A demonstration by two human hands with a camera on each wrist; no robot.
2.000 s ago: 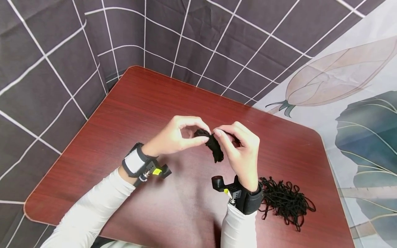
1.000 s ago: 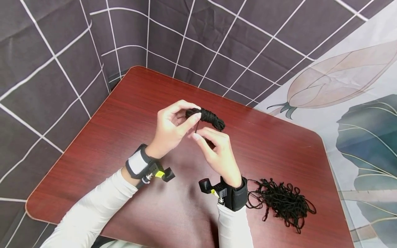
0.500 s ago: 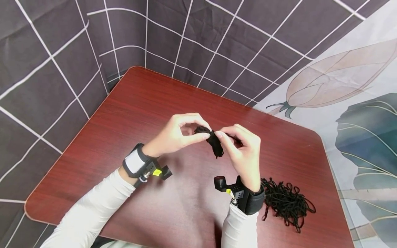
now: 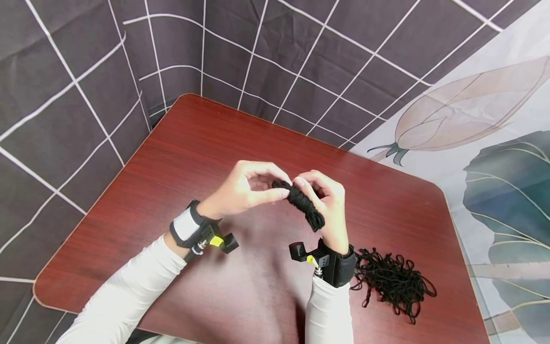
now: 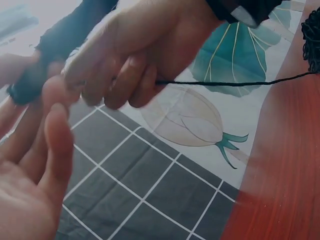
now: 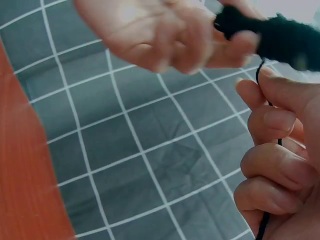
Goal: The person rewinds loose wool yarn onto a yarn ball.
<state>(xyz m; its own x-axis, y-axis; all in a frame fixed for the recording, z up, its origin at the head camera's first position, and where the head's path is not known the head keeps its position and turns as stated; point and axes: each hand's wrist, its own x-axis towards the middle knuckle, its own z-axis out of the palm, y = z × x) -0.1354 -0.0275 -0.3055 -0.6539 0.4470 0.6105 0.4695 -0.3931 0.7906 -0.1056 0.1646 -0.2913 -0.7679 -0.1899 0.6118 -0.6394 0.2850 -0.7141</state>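
A wound bundle of black cord [image 4: 303,201] slants down to the right above the table. My left hand [image 4: 240,188] pinches its upper left end between thumb and fingers. My right hand [image 4: 330,205] is close beside the bundle on its right, in front of part of the wrapped middle. In the right wrist view, a single cord strand [image 6: 263,225] comes off the bundle [image 6: 287,42] and passes through the curled fingers and thumb of that hand. From there the strand [image 5: 220,83] runs taut toward the loose pile in the left wrist view.
A tangled pile of black cord [image 4: 391,282] lies on the red-brown table [image 4: 206,138] by my right wrist. Dark gridded cloth [image 4: 240,43] hangs behind and at the left, and a leaf-printed cloth [image 4: 455,105] at the right.
A second ago both hands were higher, the right one below the bundle; they came down. Over the last half second the right hand shifted slightly left and the bundle's lower end swung right.
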